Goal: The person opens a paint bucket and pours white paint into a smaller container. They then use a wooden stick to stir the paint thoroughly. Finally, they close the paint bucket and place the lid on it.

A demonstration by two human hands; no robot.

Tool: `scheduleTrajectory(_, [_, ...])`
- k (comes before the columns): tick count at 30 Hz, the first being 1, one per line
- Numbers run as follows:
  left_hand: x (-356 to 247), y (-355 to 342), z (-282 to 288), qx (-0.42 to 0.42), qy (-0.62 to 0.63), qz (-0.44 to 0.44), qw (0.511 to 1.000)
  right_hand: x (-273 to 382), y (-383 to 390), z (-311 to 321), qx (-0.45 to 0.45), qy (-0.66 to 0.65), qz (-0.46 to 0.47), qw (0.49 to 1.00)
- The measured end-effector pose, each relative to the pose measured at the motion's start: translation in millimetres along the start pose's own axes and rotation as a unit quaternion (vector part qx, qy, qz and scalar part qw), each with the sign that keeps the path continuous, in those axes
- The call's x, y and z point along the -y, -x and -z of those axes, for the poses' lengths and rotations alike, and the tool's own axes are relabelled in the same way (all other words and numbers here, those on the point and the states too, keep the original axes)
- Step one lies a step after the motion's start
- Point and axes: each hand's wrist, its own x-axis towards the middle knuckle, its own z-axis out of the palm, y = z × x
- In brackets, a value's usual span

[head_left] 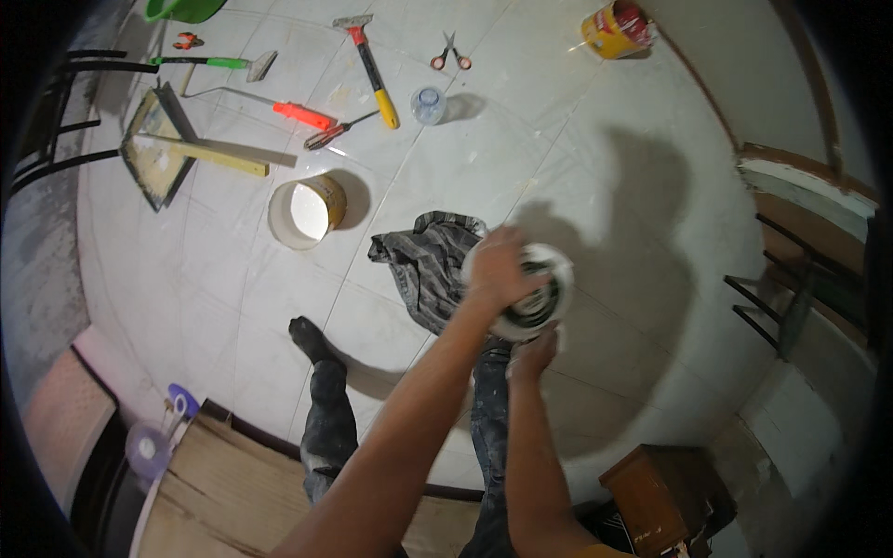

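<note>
A round white tub (523, 321) with a dark green marking on its top is between my hands, above the floor and close to my right leg. Across its upper left side, my left hand (499, 265) grips it, with the thumb over the top; the hand is slightly blurred. My right hand (534, 355) is closed on its near edge, the fingers partly hidden. Beside the tub, a crumpled dark striped cloth (428, 265) lies on the tiles. Farther left stands an open bucket (309, 212) with white stuff inside.
Beyond lie a long-handled scraper (369, 74), scissors (451, 54), a roller frame (302, 115) and a screwdriver (337, 132). A clear plastic cup (429, 105), a yellow can (614, 33) and a paint-stained tray (149, 163) stand around. A wooden cabinet (656, 493) is near right.
</note>
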Motion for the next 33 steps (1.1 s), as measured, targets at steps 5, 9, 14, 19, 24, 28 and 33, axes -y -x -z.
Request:
scheduleTrajectory(5, [-68, -120, -93, -0.056, 0.023, -0.019, 0.998, 39, -140, -6, 0.060, -0.119, 0.084, 0.988])
scheduleTrajectory(9, [-122, -185, -120, 0.134, -0.001, -0.057, 0.989, 63, -235, -3, 0.049, -0.152, 0.033, 0.987])
scheduleTrajectory(14, [-112, -186, -124, 0.208, 0.041, -0.068, 0.975, 49, -235, 24, 0.023, -0.127, -0.008, 0.992])
scheduleTrajectory(19, [-26, -86, -110, -0.085, 0.187, -0.129, 0.970, 22, -183, 20, -0.024, -0.087, -0.011, 0.996])
scheduleTrajectory(24, [175, 83, -75, -0.213, 0.266, 0.205, 0.918, -72, -77, -49, 0.216, 0.544, 0.249, 0.771])
scheduleTrajectory(28, [308, 170, 29, -0.243, 0.346, 0.420, 0.803, -117, -38, -135, 0.245, 0.674, 0.429, 0.549])
scheduleTrajectory(33, [341, 251, 137, -0.254, 0.448, 0.406, 0.755, -176, -6, -211, 0.210, 0.725, 0.423, 0.501])
